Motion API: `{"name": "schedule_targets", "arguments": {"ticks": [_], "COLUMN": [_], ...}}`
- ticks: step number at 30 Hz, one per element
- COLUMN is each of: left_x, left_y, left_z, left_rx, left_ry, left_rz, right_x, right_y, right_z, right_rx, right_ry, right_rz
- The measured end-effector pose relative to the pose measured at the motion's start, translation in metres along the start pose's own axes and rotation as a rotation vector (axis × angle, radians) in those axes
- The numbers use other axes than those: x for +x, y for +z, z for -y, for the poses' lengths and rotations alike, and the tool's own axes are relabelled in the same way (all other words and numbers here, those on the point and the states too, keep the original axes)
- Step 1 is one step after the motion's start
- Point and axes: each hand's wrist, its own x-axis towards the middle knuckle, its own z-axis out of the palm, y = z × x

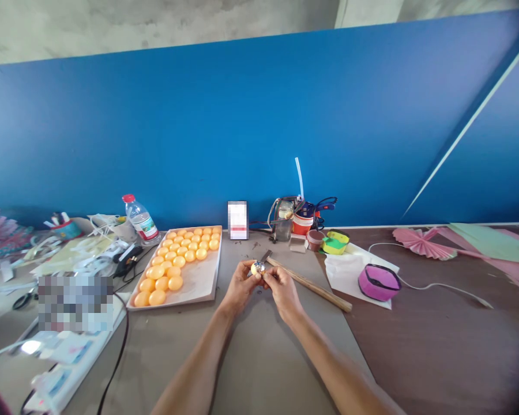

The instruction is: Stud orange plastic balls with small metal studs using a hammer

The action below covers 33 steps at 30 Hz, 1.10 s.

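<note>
Both my hands meet over the middle of the table and pinch one small yellow ball (258,267) with a shiny silvery patch on it. My left hand (239,286) grips it from the left with thumb and fingers closed. My right hand (282,288) grips it from the right, fingers curled. Just left of my hands a tray (199,288) holds several more yellow-orange balls (173,262). A hammer with a long wooden handle (311,285) lies on the table right behind my right hand.
A water bottle (140,221), cables and paper scraps crowd the left side. At the back stand a red cup with tools (303,220), a glass jar (282,228) and small pots. A pink tape roll (378,282) on white paper and pink paper fans (419,242) lie right.
</note>
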Motion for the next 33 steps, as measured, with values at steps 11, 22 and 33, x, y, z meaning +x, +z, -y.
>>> {"name": "schedule_targets", "arguments": {"ticks": [11, 22, 33], "left_x": [0.001, 0.000, 0.001], "left_y": [-0.004, 0.001, -0.003], "left_z": [0.005, 0.004, -0.008], "left_rx": [0.108, 0.076, -0.148], "left_ry": [-0.001, -0.020, -0.127], "left_rz": [-0.092, -0.099, -0.098], "right_x": [0.001, 0.004, 0.012], "right_y": [0.000, 0.000, -0.022], "right_z": [-0.001, -0.007, -0.007], "right_rx": [-0.010, 0.041, -0.684], "right_ry": [0.009, 0.022, -0.316], "right_rz": [0.001, 0.010, 0.013]}}
